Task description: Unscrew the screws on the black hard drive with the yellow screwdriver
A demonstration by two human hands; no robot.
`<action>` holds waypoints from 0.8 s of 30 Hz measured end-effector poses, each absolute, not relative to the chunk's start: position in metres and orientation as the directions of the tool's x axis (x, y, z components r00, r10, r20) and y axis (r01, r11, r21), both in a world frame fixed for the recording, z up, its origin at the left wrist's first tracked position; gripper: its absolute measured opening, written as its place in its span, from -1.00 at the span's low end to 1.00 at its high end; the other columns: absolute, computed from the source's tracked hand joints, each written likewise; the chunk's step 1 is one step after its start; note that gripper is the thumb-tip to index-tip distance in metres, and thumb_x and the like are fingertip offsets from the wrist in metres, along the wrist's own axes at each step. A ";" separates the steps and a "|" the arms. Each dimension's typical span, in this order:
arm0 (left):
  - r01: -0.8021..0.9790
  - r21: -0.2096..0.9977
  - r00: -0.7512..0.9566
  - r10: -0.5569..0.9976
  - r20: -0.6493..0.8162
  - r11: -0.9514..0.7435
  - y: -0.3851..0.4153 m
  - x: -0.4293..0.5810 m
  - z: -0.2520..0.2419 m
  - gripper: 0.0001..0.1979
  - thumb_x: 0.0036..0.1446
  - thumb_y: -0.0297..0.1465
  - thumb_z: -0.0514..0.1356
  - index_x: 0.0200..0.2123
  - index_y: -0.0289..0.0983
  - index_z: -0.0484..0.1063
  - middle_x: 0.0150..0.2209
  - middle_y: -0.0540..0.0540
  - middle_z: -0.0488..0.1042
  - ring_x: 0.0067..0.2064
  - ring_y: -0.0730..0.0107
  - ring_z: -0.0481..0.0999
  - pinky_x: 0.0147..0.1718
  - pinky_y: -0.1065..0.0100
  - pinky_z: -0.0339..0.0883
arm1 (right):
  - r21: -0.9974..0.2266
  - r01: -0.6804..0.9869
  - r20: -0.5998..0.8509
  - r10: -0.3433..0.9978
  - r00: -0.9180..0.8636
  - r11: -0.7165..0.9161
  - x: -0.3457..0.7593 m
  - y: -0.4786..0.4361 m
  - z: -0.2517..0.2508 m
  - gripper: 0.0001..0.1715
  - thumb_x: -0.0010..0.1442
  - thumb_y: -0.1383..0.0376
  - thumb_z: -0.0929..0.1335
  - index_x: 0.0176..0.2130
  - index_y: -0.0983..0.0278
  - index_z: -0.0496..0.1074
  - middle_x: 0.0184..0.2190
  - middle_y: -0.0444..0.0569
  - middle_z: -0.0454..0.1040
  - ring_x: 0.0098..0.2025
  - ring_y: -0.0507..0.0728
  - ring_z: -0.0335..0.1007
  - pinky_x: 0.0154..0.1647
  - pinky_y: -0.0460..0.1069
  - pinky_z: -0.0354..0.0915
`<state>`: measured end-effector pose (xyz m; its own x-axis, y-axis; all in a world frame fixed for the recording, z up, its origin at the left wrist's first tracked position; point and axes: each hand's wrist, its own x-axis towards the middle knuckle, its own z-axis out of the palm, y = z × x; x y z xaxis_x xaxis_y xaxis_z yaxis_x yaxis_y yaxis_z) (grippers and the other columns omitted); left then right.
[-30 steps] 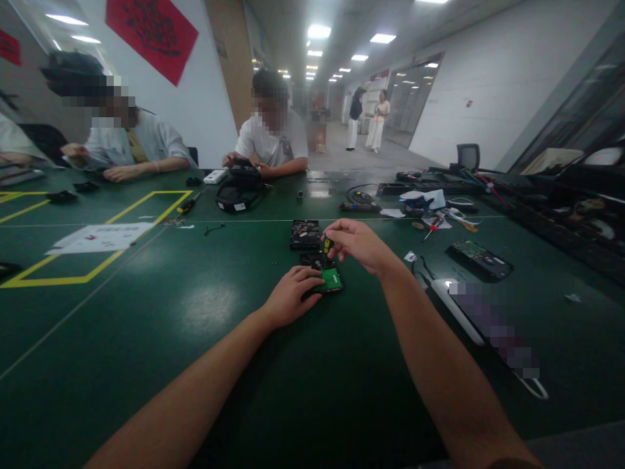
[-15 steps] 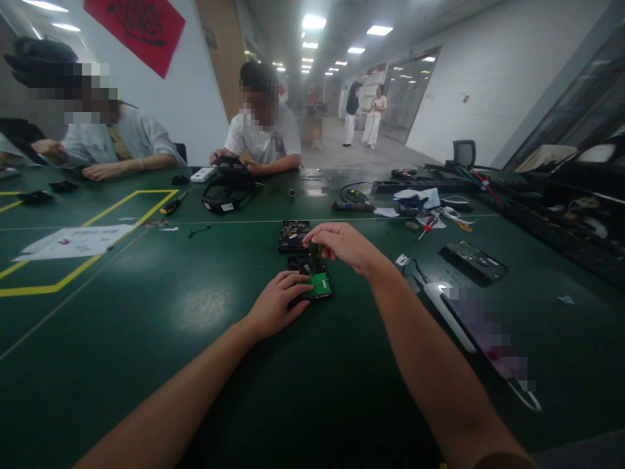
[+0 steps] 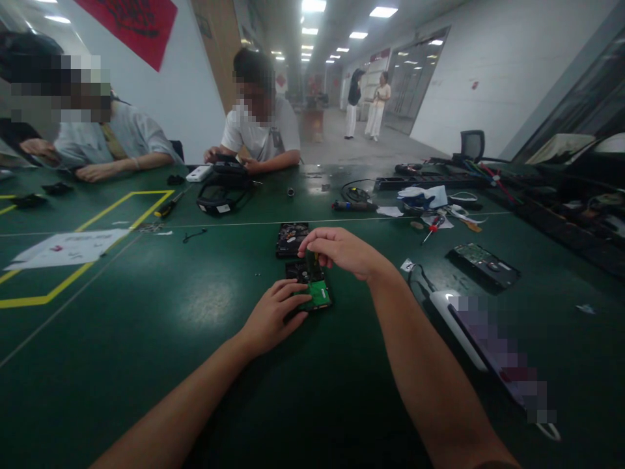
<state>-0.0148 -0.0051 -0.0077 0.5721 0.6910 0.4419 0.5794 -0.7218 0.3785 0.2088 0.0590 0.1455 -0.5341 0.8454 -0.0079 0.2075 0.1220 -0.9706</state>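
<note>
A hard drive (image 3: 319, 294) with a green circuit board lies on the table in front of me. My left hand (image 3: 276, 311) grips its left side, fingers over the board and thumb at the near edge. Above the drive, my right hand (image 3: 336, 251) is closed around the top of a screwdriver (image 3: 312, 262) with a dark and yellow handle. The screwdriver stands nearly upright over the drive; its tip is too small to make out. Just behind lies a second hard drive (image 3: 291, 238), its far side uncovered by my hands.
To the right are a third hard drive (image 3: 483, 266), a phone-like device (image 3: 493, 352) and a red screwdriver (image 3: 433, 228). Papers (image 3: 63, 247) and a yellow-black screwdriver (image 3: 168, 205) lie left. Two people sit across the table; a black headset-like device (image 3: 217, 195) is before one.
The view has shifted slightly, moving the table items a little. My left hand stays on the hard drive, and my right hand keeps the screwdriver over it with little change in pose.
</note>
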 end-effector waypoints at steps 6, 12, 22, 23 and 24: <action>0.584 0.389 0.564 0.701 0.437 -0.712 -0.005 -0.015 -0.008 -0.61 0.37 -0.35 0.26 0.23 -0.05 0.48 0.23 -0.16 0.50 0.33 -0.07 0.36 0.25 -0.24 0.42 | -0.973 0.205 -0.016 0.851 -0.525 0.109 0.217 0.065 0.143 -0.80 0.23 0.31 0.34 -0.26 0.21 0.60 -0.17 -0.08 0.67 -0.42 0.00 0.32 -0.48 -0.08 0.17; 0.588 0.391 0.561 0.705 0.434 -0.708 -0.005 -0.015 -0.010 -0.62 0.36 -0.36 0.26 0.22 -0.08 0.48 0.25 -0.15 0.48 0.35 -0.08 0.34 0.24 -0.24 0.42 | -0.973 0.212 -0.038 0.849 -0.528 0.088 0.219 0.067 0.141 -0.81 0.25 0.30 0.34 -0.24 0.19 0.60 -0.17 -0.08 0.66 -0.41 0.01 0.32 -0.46 -0.07 0.17; 0.592 0.361 0.562 0.691 0.455 -0.720 -0.004 -0.015 -0.011 -0.61 0.35 -0.37 0.28 0.21 -0.10 0.48 0.23 -0.16 0.50 0.33 -0.08 0.36 0.20 -0.22 0.46 | -0.976 0.203 -0.049 0.835 -0.548 0.076 0.216 0.065 0.146 -0.81 0.27 0.32 0.34 -0.20 0.24 0.57 -0.18 -0.06 0.61 -0.42 -0.01 0.28 -0.46 -0.08 0.17; 0.593 0.358 0.562 0.689 0.458 -0.721 -0.004 -0.015 -0.012 -0.61 0.34 -0.38 0.28 0.22 -0.09 0.48 0.23 -0.16 0.50 0.33 -0.09 0.36 0.20 -0.22 0.46 | -0.978 0.194 -0.047 0.832 -0.553 0.074 0.215 0.064 0.146 -0.82 0.27 0.31 0.34 -0.19 0.24 0.56 -0.19 -0.06 0.61 -0.42 -0.01 0.28 -0.46 -0.08 0.17; 0.593 0.356 0.563 0.689 0.456 -0.722 -0.004 -0.015 -0.012 -0.60 0.34 -0.38 0.28 0.22 -0.09 0.48 0.23 -0.17 0.50 0.33 -0.09 0.36 0.20 -0.23 0.46 | -0.980 0.186 -0.045 0.828 -0.559 0.072 0.214 0.063 0.146 -0.83 0.27 0.31 0.34 -0.19 0.24 0.56 -0.18 -0.06 0.62 -0.42 -0.01 0.27 -0.46 -0.08 0.17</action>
